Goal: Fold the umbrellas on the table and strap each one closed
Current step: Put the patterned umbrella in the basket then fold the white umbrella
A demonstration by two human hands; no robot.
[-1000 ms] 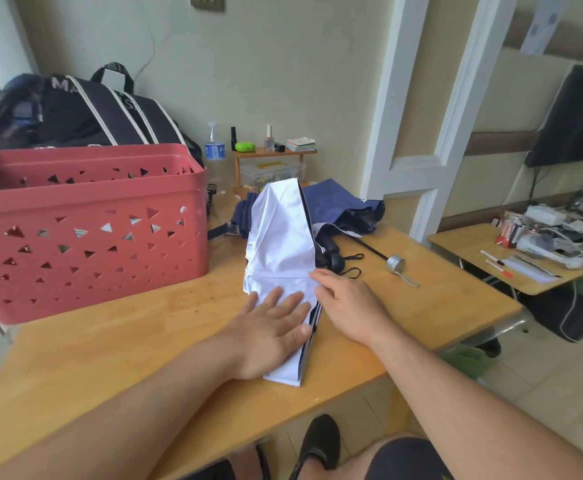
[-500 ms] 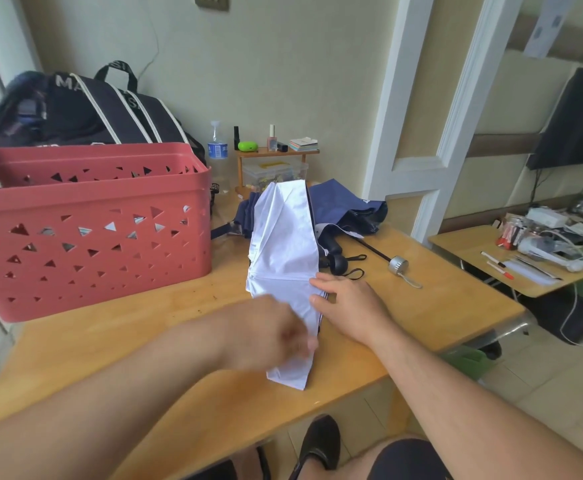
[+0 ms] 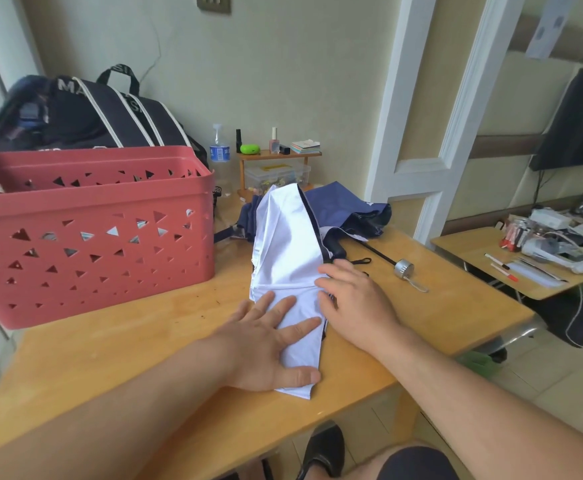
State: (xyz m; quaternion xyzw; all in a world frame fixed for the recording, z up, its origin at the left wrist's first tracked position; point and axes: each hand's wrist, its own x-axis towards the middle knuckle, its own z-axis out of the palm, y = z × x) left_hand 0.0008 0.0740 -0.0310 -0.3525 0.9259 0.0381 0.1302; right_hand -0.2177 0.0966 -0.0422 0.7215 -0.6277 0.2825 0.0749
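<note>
The white fabric umbrella canopy with dark trim (image 3: 288, 258) lies on the wooden table (image 3: 117, 344), its near end under the flat, spread-fingered left hand (image 3: 266, 344); the right hand (image 3: 356, 303) presses its right edge, fingers relaxed.

The white umbrella (image 3: 288, 258) is smooth cloth with a soft sheen and a dark trimmed edge. The navy umbrella (image 3: 340, 211) behind it is matt, crumpled fabric. The table (image 3: 137, 344) is varnished light wood, faintly glossy. The red basket (image 3: 89, 233) is matt moulded plastic pierced with triangles. The round cap (image 3: 403, 269) looks like brushed metal.
</note>
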